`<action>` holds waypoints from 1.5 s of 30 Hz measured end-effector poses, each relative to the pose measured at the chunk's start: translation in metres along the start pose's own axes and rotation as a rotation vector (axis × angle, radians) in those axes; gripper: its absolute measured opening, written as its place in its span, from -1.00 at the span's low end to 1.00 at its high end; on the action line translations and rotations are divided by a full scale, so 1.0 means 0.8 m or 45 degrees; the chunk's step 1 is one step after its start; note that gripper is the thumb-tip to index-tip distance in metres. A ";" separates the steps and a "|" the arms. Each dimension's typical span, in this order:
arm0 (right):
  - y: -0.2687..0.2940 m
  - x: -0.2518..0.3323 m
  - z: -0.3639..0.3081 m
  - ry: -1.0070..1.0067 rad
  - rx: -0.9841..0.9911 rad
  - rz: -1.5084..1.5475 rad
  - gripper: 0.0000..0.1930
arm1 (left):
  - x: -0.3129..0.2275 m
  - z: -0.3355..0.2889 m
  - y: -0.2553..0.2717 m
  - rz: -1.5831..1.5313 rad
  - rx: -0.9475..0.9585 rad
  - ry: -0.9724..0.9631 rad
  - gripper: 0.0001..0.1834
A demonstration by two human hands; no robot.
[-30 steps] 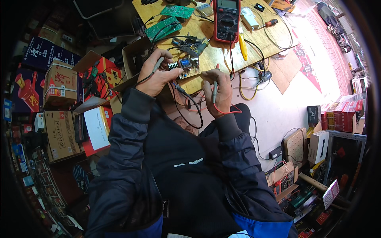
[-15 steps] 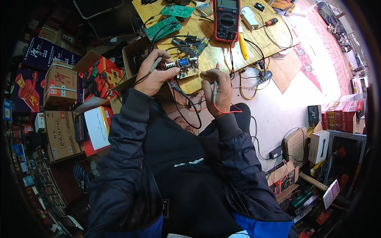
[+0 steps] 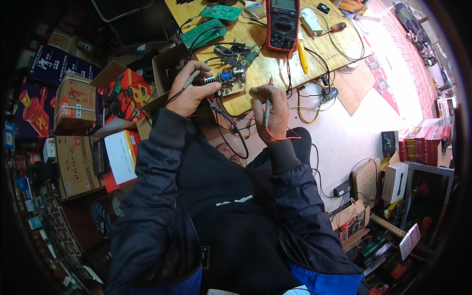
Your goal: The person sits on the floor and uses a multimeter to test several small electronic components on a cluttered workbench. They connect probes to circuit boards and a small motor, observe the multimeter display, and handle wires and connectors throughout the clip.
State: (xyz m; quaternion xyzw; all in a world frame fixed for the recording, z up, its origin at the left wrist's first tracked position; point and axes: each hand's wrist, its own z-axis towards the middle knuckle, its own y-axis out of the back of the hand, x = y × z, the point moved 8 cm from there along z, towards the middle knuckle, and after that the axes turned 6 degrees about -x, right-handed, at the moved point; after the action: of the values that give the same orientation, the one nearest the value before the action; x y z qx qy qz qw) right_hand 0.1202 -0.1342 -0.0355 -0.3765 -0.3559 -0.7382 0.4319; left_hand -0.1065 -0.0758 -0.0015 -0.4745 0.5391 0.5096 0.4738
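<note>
Tabletop of glossy yellow wood, upper part cut off. Left hand pinches, right hand curls: the first holds a component-studded circuit board by the near edge, underside hidden; the second, a slender grey probe, partly finger-covered.

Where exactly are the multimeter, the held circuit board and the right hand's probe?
Multimeter (image 3: 282,23), head view: its round dial.
Circuit board (image 3: 226,76), head view: its blue component.
Probe (image 3: 267,114), head view: its grey grip.
</note>
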 end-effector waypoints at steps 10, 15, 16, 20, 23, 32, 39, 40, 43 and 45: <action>-0.002 -0.004 -0.003 -0.018 -0.002 0.043 -0.63 | 0.000 -0.001 0.002 0.033 -0.012 -0.010 -0.56; -0.002 -0.001 -0.003 0.035 0.021 -0.003 -0.66 | -0.002 -0.002 0.001 0.018 -0.013 -0.006 -0.56; -0.002 -0.002 -0.003 0.015 0.009 0.016 -0.64 | -0.002 -0.002 0.001 0.022 -0.014 -0.005 -0.56; -0.001 -0.001 -0.002 0.012 -0.002 0.043 -0.62 | -0.003 -0.002 0.000 0.038 -0.016 -0.015 -0.56; 0.000 0.003 -0.001 0.073 -0.004 -0.015 -0.62 | -0.001 -0.003 -0.001 0.012 -0.017 0.007 -0.55; -0.002 -0.003 -0.003 -0.010 -0.003 0.045 -0.63 | -0.007 -0.006 -0.005 0.134 -0.025 -0.027 -0.52; -0.002 -0.004 -0.003 0.007 -0.012 0.017 -0.64 | -0.005 -0.007 -0.006 0.110 -0.031 -0.032 -0.52; -0.002 -0.004 -0.003 0.003 -0.013 0.022 -0.64 | -0.006 -0.007 -0.005 0.124 -0.033 -0.043 -0.53; -0.002 -0.005 -0.003 -0.002 -0.010 0.029 -0.63 | -0.006 -0.006 -0.005 0.157 -0.035 -0.060 -0.53; -0.002 -0.005 -0.003 -0.003 -0.007 0.030 -0.63 | -0.007 -0.006 -0.005 0.158 -0.035 -0.074 -0.52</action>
State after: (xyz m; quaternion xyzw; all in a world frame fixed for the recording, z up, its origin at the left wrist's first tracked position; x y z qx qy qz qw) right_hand 0.1190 -0.1342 -0.0404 -0.3828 -0.3500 -0.7336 0.4390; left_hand -0.1024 -0.0809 0.0036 -0.4316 0.5464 0.5591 0.4501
